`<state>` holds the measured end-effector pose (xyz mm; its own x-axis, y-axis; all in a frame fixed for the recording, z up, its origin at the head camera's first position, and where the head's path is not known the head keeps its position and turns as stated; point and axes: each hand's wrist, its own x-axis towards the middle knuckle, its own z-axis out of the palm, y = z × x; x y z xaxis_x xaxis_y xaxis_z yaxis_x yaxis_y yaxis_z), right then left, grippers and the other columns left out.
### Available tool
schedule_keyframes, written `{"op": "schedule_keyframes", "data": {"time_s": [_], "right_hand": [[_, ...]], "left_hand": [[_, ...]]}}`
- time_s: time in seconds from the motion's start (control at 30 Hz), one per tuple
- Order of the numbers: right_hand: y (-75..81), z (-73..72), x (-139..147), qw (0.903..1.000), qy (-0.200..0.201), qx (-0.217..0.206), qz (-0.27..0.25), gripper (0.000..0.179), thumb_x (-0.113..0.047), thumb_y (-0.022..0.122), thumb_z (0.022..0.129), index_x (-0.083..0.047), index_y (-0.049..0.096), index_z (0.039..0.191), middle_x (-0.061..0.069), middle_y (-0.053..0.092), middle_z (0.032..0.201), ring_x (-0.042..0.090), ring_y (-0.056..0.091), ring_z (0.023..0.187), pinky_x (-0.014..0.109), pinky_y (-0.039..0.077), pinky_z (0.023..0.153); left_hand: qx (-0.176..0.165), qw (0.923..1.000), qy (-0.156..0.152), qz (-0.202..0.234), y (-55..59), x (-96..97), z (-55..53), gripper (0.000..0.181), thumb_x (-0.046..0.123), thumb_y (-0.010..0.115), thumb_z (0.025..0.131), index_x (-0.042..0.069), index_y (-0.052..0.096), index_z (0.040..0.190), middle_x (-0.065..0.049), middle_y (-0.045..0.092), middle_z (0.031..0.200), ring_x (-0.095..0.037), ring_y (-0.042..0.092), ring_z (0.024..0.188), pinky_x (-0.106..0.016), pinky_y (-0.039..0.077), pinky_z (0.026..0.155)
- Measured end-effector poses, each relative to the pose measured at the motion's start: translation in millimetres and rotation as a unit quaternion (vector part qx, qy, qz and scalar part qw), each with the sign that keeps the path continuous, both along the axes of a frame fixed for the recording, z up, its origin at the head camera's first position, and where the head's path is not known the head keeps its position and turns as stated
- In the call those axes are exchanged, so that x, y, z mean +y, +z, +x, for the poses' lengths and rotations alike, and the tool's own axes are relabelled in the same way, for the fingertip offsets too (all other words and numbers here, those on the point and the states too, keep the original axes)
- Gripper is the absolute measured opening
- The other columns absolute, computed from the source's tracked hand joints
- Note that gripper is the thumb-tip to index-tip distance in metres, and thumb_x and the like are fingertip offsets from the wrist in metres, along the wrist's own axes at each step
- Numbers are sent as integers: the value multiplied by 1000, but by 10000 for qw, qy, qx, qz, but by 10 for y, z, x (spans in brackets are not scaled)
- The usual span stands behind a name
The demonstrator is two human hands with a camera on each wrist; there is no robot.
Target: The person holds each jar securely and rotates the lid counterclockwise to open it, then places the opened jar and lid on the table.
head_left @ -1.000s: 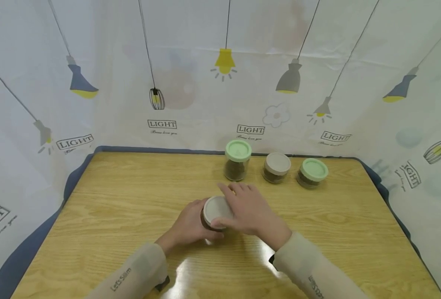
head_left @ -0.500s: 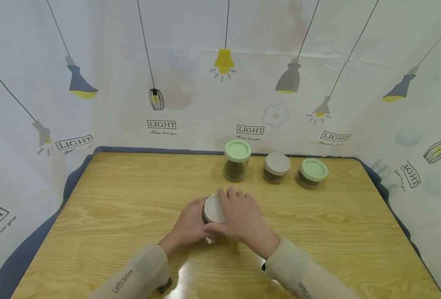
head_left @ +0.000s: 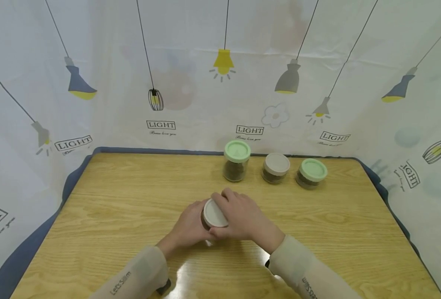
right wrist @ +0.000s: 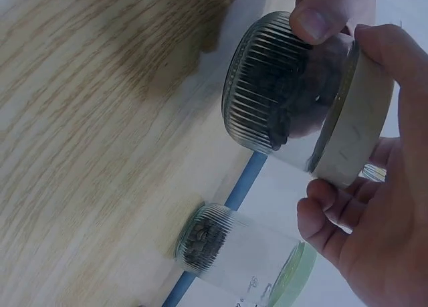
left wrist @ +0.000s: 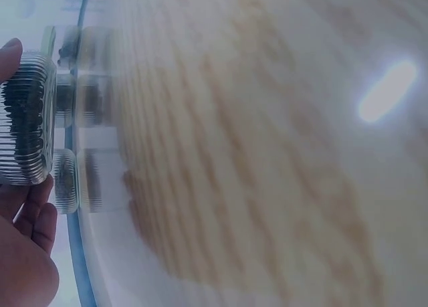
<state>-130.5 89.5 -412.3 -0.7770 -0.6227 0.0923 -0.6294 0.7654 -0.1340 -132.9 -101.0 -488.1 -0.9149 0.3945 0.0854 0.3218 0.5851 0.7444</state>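
A ribbed glass jar [right wrist: 267,86] with dark contents and a pale grey lid [head_left: 214,214] is held above the wooden table, at its middle. My left hand [head_left: 190,224] grips the glass body from the left side. From the right, my right hand [head_left: 240,216] curls its thumb and fingers round the lid's rim. In the right wrist view the lid [right wrist: 354,113] sits on the jar's mouth, with the right thumb and fingertips on its edge. The left wrist view shows the jar's ribbed side [left wrist: 27,120] between the left thumb and fingers.
At the back right stand a tall jar with a green lid [head_left: 237,151], a low jar with a grey lid [head_left: 276,164] and a low jar with a green lid [head_left: 313,170]. A printed cloth [head_left: 198,91] hangs behind the wooden table [head_left: 130,187].
My right hand has gone from fingers spread over the lid to a closer grip round its rim, turning back and forth slightly. The left hand and jar stay nearly in place.
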Motion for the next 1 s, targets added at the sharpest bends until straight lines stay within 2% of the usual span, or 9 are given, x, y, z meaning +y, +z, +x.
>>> {"op": "schedule_keyframes", "data": {"time_s": [0.13,0.2,0.3,0.4,0.53,0.63,0.77,0.87,1.0], "right_hand": [[-9,-18,15,9998,127,-129,1,75,-63,66,78,-21,46,137,3,54,111,16,56,83,33,50,71],[9,-16,22,9994,62,-340,14,84,-68,66,76,-22,42,143,5,54,117,20,58,90,37,50,76],[57,-11,34,9977,-266,-613,109,99,-78,62,72,-25,33,151,7,54,127,25,60,103,44,50,85],[117,-3,35,9953,-714,-599,254,106,-85,56,69,-25,29,153,8,54,132,29,59,112,48,49,89],[149,18,-3,9929,-1059,-358,407,99,-86,50,73,-20,39,146,8,58,122,29,62,103,46,53,80],[141,54,-53,9903,-1257,-408,427,95,-86,48,75,-17,44,141,9,58,115,29,63,93,44,53,69],[118,89,-120,9868,-1478,-514,411,93,-85,49,74,-15,48,134,11,57,111,29,63,82,42,52,61],[99,95,-146,9863,-1528,-477,407,89,-84,52,74,-14,51,129,11,56,108,28,62,74,39,51,57],[80,79,-157,9885,-1404,-465,317,78,-78,57,76,-15,53,122,9,55,102,23,57,66,35,47,51]], "left_hand": [[9,10000,-39,-39,-8,-4,-2,84,42,88,58,20,55,132,6,64,112,-10,57,101,-36,49,90],[-11,10000,-50,-7,-7,-8,0,86,45,87,60,19,53,134,6,64,115,-11,57,103,-37,49,91],[-62,10000,-34,61,0,-12,3,89,53,85,63,19,51,138,5,64,119,-12,57,105,-38,49,92],[-116,9999,-3,30,6,-8,2,91,59,83,62,22,50,138,7,63,119,-11,58,104,-37,49,90],[-127,9999,-17,-60,13,5,-3,89,61,83,62,26,51,137,10,63,118,-10,60,103,-35,51,88],[-84,9999,-18,-53,14,20,-3,89,61,82,64,24,51,138,8,64,118,-12,60,104,-35,52,87],[39,10000,39,-37,20,37,8,88,56,84,65,19,52,138,3,65,117,-14,59,105,-37,51,89],[69,9999,76,-7,27,48,16,86,52,85,64,17,54,136,3,66,115,-14,58,105,-38,50,91],[-71,9999,88,18,26,52,22,85,53,84,64,20,53,136,7,65,116,-12,57,105,-38,49,92]]}}
